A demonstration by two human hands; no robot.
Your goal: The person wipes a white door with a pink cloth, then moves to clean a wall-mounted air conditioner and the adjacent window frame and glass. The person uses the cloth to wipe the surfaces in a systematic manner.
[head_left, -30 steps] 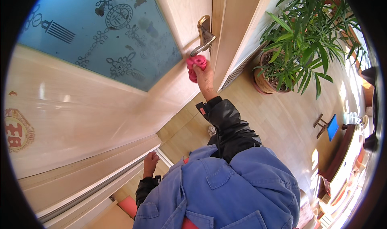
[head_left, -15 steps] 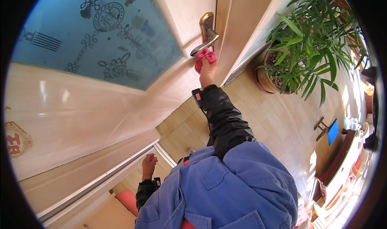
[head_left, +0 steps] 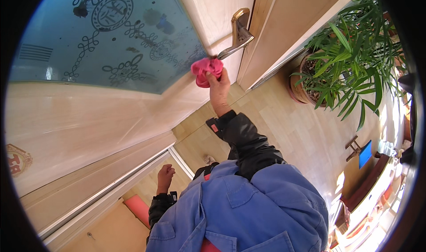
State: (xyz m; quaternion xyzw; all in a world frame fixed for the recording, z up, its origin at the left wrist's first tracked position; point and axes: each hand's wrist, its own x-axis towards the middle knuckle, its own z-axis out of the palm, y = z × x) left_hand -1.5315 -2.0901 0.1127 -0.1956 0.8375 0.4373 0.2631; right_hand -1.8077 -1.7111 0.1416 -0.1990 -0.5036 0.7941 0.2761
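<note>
My right hand (head_left: 218, 91) grips a bunched pink cloth (head_left: 207, 71) against the pale door (head_left: 146, 103), just below and left of the metal lever handle (head_left: 239, 43). The cloth is close to the lower right corner of the blue patterned glass pane (head_left: 133, 39) set in the door. My left hand (head_left: 165, 177) is held low at the left, its fingers curled, near the metal track at the door's foot. Nothing shows in it.
At the right stands a leafy green plant (head_left: 350, 61) in a round pot (head_left: 294, 88). Farther down lie a small stool (head_left: 353, 148) with a blue thing (head_left: 365, 154) beside it. A wooden door frame (head_left: 284, 25) rises right of the handle, and pale floor tiles (head_left: 284, 123) spread below.
My right hand and the pink cloth have moved left and slightly down, away from under the lever handle toward the glass pane's corner. The left hand has hardly moved.
</note>
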